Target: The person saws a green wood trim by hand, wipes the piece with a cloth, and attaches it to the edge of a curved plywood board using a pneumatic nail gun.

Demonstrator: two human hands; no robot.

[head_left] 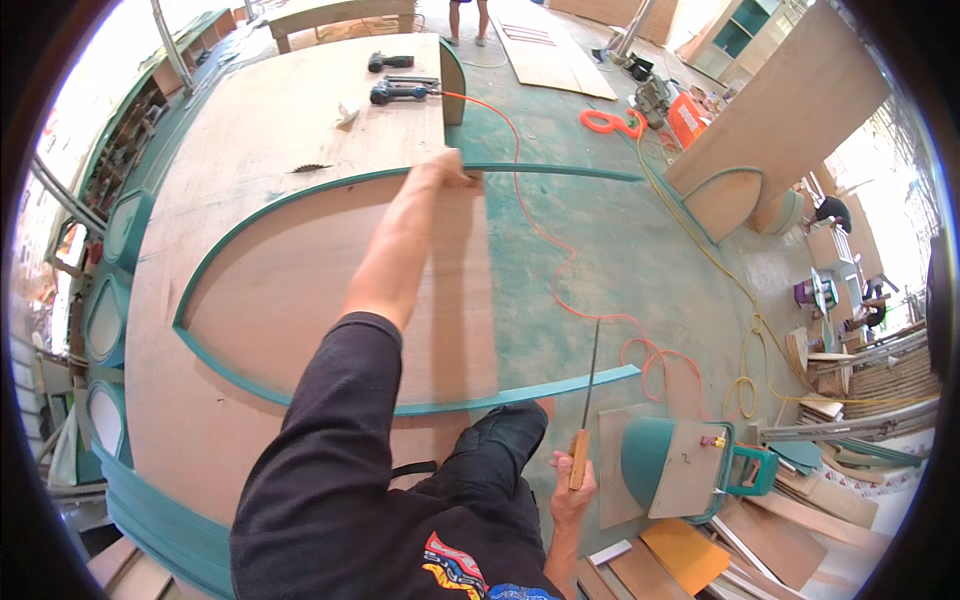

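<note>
A pointed-arch wooden panel (330,275) lies on the light plywood table, rimmed by a bent teal strip (560,171). Both straight ends of the strip run out past the panel's right edge. My left arm reaches across the panel, and my left hand (443,168) is closed around the far side of the strip where the panel stops. Low on the right, my right hand (570,490) grips the wooden handle of a saw (579,458). Its long thin blade points up and away, seen nearly edge-on, close to the near end of the strip.
On the far table are a nail gun (400,92) and a cordless drill (390,62). An orange air hose (545,235) crosses the floor beyond the table edge. Teal-edged frames (105,330) line the left; boards (690,560) lie at lower right. Another person's legs (467,20) show at the back.
</note>
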